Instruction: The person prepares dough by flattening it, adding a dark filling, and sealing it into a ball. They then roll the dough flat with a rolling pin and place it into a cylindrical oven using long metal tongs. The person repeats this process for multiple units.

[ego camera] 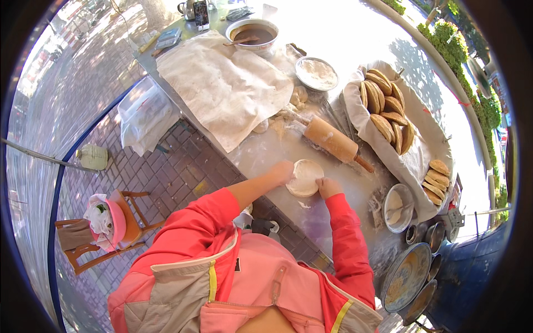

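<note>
A flat round of pale dough (306,178) lies between my two hands above the floured metal worktable (254,158). My left hand (282,172) grips the round's left edge. On its right edge, the fingers of my right hand (329,187) are closed. Whether the dough rests on the tabletop or is slightly raised, I cannot tell. Just beyond it lies a thick wooden rolling pin (331,139), slanting across the table. Lumps of dough (298,98) show at the edge of a large floured cloth (225,87).
A cloth-lined basket (362,120) with several baked flatbreads (385,100) stands at the right. Beyond the cloth sit a bowl of dark sauce (254,33) and a bowl of flour (316,74). Nearer right are a metal bowl (398,208) and a large basin (406,279). A wooden chair (129,216) stands left.
</note>
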Action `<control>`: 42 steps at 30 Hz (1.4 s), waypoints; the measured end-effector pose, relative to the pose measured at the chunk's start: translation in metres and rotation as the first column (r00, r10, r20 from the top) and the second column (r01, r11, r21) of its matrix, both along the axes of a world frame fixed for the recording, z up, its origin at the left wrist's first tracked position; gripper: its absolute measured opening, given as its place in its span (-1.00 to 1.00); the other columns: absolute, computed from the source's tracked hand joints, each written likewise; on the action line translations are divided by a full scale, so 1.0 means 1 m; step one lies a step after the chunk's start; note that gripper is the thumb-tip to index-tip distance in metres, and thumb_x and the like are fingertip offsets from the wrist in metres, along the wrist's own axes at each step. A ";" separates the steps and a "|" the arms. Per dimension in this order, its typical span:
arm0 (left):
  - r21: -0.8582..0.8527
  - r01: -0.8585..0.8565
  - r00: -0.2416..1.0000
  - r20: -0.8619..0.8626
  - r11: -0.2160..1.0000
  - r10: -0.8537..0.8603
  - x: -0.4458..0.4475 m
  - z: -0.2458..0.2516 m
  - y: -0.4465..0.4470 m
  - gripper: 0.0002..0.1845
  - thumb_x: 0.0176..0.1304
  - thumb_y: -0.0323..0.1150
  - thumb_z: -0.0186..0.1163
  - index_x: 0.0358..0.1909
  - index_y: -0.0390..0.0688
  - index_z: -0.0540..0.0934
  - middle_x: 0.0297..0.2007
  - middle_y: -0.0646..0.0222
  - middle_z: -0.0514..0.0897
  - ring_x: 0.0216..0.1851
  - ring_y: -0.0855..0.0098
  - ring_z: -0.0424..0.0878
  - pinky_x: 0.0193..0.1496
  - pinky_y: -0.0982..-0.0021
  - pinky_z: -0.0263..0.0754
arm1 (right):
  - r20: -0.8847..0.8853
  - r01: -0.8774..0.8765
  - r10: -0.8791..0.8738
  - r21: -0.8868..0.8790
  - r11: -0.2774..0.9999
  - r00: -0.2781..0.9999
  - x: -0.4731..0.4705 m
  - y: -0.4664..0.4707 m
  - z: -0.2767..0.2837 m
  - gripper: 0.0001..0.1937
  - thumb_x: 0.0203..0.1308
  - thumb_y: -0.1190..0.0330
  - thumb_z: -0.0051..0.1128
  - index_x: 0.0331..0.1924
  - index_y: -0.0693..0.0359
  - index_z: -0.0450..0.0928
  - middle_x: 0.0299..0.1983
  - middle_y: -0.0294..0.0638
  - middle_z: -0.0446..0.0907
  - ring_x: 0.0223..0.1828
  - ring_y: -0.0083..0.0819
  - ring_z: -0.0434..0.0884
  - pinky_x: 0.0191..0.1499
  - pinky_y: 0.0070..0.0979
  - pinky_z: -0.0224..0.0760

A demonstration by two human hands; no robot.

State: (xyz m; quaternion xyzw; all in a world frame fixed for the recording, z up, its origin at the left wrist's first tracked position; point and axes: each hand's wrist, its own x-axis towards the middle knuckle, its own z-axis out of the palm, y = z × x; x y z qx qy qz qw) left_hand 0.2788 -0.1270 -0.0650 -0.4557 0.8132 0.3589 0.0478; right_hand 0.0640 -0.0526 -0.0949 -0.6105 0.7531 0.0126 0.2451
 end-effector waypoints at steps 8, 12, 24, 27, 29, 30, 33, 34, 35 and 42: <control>0.003 0.070 0.997 -0.026 0.998 -0.070 0.001 0.009 -0.002 -0.51 0.12 0.00 0.30 -0.44 -0.35 0.66 -0.49 0.02 0.67 -0.36 0.03 0.66 -0.20 0.16 0.54 | 0.060 -0.029 0.034 -0.077 0.997 0.998 0.007 -0.003 0.010 -0.42 0.27 -0.16 -0.14 -0.29 0.23 0.65 -0.23 0.08 0.65 -0.17 0.08 0.62 -0.09 -0.09 0.44; 0.064 0.033 0.999 0.022 0.997 -0.035 0.004 0.002 -0.003 -0.53 0.13 -0.03 0.30 -0.48 -0.36 0.65 -0.53 0.02 0.66 -0.38 0.09 0.67 -0.24 0.18 0.56 | -0.069 0.092 -0.089 0.050 0.994 0.994 0.008 -0.003 0.011 -0.40 0.25 -0.20 -0.13 -0.28 0.23 0.66 -0.23 0.09 0.65 -0.17 0.07 0.62 -0.09 -0.08 0.44; 0.156 0.029 1.000 -0.002 0.987 -0.029 0.006 0.003 -0.002 -0.52 0.19 -0.07 0.27 -0.67 -0.30 0.61 -0.75 0.25 0.58 -0.73 0.32 0.58 -0.59 0.31 0.52 | -0.055 0.043 -0.047 -0.070 0.997 0.997 0.011 0.000 0.001 -0.43 0.34 -0.09 -0.23 -0.28 0.26 0.65 -0.23 0.09 0.64 -0.15 0.07 0.61 -0.08 -0.08 0.44; 0.245 -0.078 0.997 -0.007 0.966 0.082 0.008 0.002 -0.001 -0.51 0.21 -0.05 0.24 -0.70 -0.27 0.59 -0.78 0.29 0.55 -0.73 0.35 0.57 -0.59 0.32 0.52 | -0.030 0.017 -0.017 -0.010 1.000 0.999 0.011 -0.002 0.001 -0.46 0.34 -0.07 -0.23 -0.22 0.24 0.64 -0.20 0.08 0.64 -0.13 0.06 0.61 -0.06 -0.09 0.44; 0.244 -0.092 0.992 0.110 0.965 0.067 0.008 0.000 0.000 -0.47 0.24 -0.02 0.19 -0.72 -0.26 0.56 -0.78 0.30 0.53 -0.74 0.39 0.55 -0.61 0.33 0.50 | -0.118 0.125 -0.114 0.093 0.988 0.987 0.011 -0.004 0.002 -0.47 0.35 -0.04 -0.27 -0.16 0.24 0.61 -0.14 0.06 0.63 -0.09 0.03 0.61 -0.02 -0.10 0.44; 0.247 -0.049 0.998 0.040 0.968 0.041 0.008 0.000 0.000 -0.47 0.24 -0.02 0.19 -0.72 -0.25 0.57 -0.78 0.30 0.54 -0.74 0.39 0.54 -0.61 0.34 0.49 | -0.057 0.067 -0.064 0.051 0.996 0.996 0.010 -0.005 0.003 -0.48 0.35 -0.04 -0.27 -0.16 0.23 0.61 -0.14 0.05 0.63 -0.10 0.02 0.61 -0.03 -0.10 0.44; 0.253 -0.049 0.999 0.008 0.966 0.049 0.007 -0.002 0.001 -0.48 0.23 -0.03 0.21 -0.73 -0.23 0.57 -0.77 0.31 0.55 -0.75 0.38 0.55 -0.62 0.34 0.49 | 0.018 -0.026 0.026 -0.026 0.999 1.000 0.011 -0.007 0.008 -0.50 0.35 -0.02 -0.25 -0.17 0.22 0.62 -0.15 0.05 0.63 -0.11 0.03 0.61 -0.04 -0.09 0.45; 0.266 -0.089 0.995 -0.013 0.960 0.096 0.008 -0.002 0.001 -0.49 0.22 -0.04 0.23 -0.76 -0.21 0.56 -0.78 0.31 0.55 -0.75 0.36 0.55 -0.61 0.33 0.50 | 0.023 -0.042 0.042 -0.004 0.999 0.999 0.011 -0.007 0.010 -0.50 0.35 -0.02 -0.25 -0.17 0.22 0.62 -0.15 0.05 0.63 -0.11 0.03 0.61 -0.04 -0.09 0.45; 0.217 -0.170 0.985 0.021 0.961 0.170 0.008 -0.003 0.001 -0.49 0.22 -0.05 0.24 -0.78 -0.19 0.56 -0.79 0.31 0.55 -0.75 0.34 0.56 -0.61 0.32 0.50 | -0.007 -0.025 0.026 0.060 0.998 1.000 0.012 -0.007 0.011 -0.50 0.35 -0.03 -0.25 -0.18 0.22 0.62 -0.15 0.06 0.63 -0.12 0.04 0.61 -0.05 -0.09 0.45; 0.317 -0.141 0.989 -0.001 0.938 0.149 0.010 -0.005 -0.002 -0.47 0.22 -0.01 0.22 -0.70 -0.27 0.57 -0.80 0.28 0.54 -0.76 0.37 0.56 -0.63 0.33 0.51 | 0.003 -0.053 0.053 -0.055 0.997 0.999 0.015 -0.007 0.013 -0.51 0.35 -0.03 -0.21 -0.24 0.24 0.59 -0.25 0.09 0.63 -0.17 0.07 0.60 -0.10 -0.06 0.44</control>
